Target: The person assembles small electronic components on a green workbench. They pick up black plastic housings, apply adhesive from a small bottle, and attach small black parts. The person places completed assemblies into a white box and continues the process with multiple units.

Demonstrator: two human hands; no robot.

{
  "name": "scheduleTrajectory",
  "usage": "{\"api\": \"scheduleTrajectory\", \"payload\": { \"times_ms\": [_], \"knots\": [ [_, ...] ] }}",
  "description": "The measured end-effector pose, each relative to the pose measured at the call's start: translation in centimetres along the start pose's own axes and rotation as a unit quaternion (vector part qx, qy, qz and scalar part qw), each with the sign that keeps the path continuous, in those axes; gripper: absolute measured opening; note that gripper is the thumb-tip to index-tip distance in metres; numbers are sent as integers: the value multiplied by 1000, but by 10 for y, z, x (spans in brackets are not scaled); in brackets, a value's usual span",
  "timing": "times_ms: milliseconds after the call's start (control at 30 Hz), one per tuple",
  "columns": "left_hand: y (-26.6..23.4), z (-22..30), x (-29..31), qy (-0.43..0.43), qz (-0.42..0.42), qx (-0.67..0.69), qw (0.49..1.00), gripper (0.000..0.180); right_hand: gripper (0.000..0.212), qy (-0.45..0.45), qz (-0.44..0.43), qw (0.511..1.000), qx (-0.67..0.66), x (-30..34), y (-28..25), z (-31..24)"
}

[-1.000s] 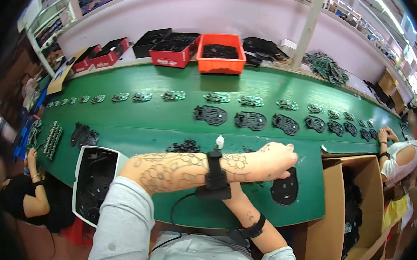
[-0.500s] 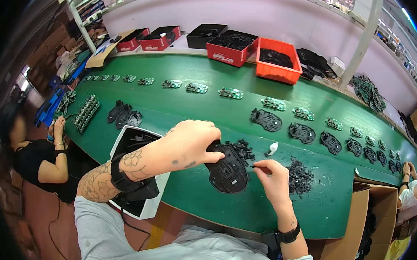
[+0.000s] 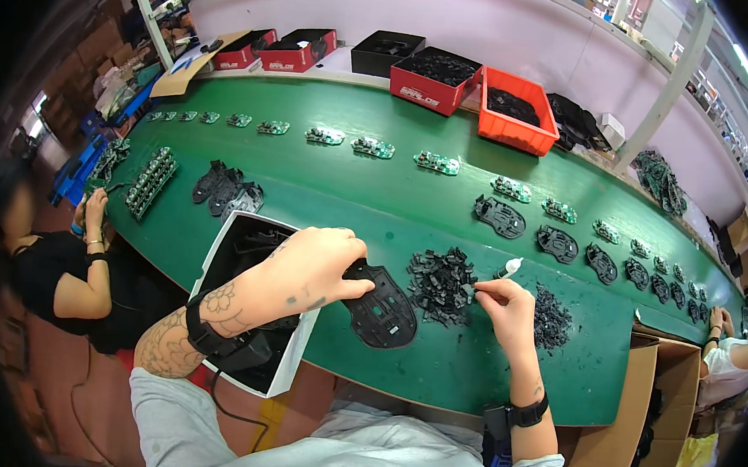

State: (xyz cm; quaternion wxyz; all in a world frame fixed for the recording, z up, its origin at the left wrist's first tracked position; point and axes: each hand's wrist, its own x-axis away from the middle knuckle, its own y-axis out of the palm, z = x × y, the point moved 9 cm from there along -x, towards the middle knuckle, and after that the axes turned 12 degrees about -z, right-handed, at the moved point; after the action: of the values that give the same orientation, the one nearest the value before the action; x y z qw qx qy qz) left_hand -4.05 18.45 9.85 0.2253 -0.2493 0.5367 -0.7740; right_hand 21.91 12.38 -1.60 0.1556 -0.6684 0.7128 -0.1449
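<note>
My left hand point(image 3: 324, 269) grips a black plastic mouse base shell point(image 3: 383, 314) by its far end, thumb on top, tilting it over the green table. Beside the shell lies a heap of flat black plastic pieces point(image 3: 440, 283). At that heap's right edge my right hand point(image 3: 509, 312) is closed in a pinch; whatever sits between its fingertips is too small to name. Just right of this hand is a second heap of smaller black bits point(image 3: 552, 320). A small white-tipped bottle point(image 3: 509, 267) lies behind the fingers.
A white box point(image 3: 285, 368) with black parts stands under my left forearm. Green circuit boards point(image 3: 436, 162) and mouse shells point(image 3: 556, 243) line the table point(image 3: 351, 188). Bins, including an orange one point(image 3: 519, 138), stand at the back. Co-workers sit left and right; a cardboard box point(image 3: 671, 384) is near right.
My left hand has drawn the shell left, away from the flat-piece heap, which now shows fully. My right hand stays pinched, now at that heap's edge. The whole view has shifted slightly.
</note>
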Motion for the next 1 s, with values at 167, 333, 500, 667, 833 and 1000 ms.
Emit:
{"api": "scheduleTrajectory", "payload": {
  "times_ms": [167,333,500,667,833,1000],
  "knots": [
    [0,-2,7,-12,17,6,1000,34,12,61,-147,951,-266,10,41,-30],
    [4,2,4,-12,6,-1,1000,36,11,10,-142,943,-301,13,58,-61],
    [0,7,7,-5,25,-2,1000,37,9,-8,-158,936,-315,12,77,-72],
    [3,11,3,3,24,1,1000,37,8,-1,-138,946,-294,8,83,-81],
    [1,17,9,31,65,-12,997,38,26,-6,-125,942,-311,-2,90,-73],
    [7,14,10,48,55,-36,997,35,36,85,-240,889,-382,-2,124,-72]
  ]
}}
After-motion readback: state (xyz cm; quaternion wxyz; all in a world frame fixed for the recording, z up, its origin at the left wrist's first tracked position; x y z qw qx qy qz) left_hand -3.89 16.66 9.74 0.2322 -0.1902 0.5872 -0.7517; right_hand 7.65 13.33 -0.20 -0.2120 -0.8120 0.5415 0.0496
